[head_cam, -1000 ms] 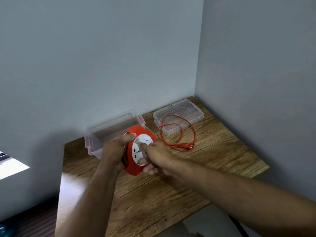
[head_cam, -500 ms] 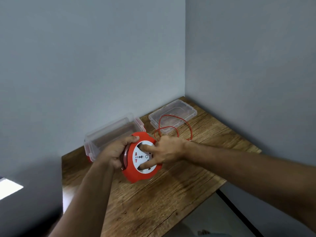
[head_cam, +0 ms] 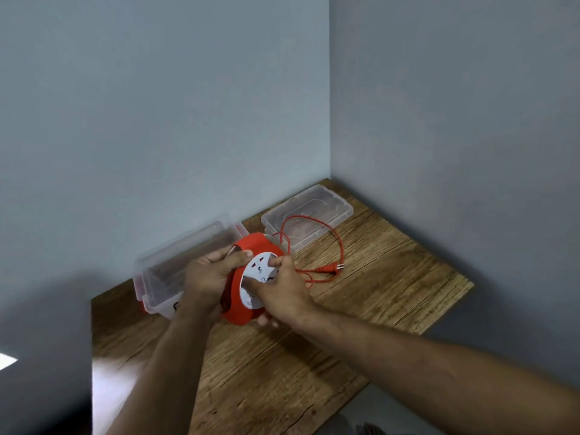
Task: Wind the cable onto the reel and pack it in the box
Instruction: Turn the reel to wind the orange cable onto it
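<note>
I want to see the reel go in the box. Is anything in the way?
Nothing visible blocks it. The clear box sits open right behind the red reel, its lid off to the side. But loose red cable lies across the lid and table, not yet wound. Both hands grip the reel.

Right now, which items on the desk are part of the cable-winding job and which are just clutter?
In the job:
- red reel, held by left hand and right hand
- red cable, partly loose, plug on the table
- clear box
- its lid, set aside

Just lying about:
- nothing visible
</note>
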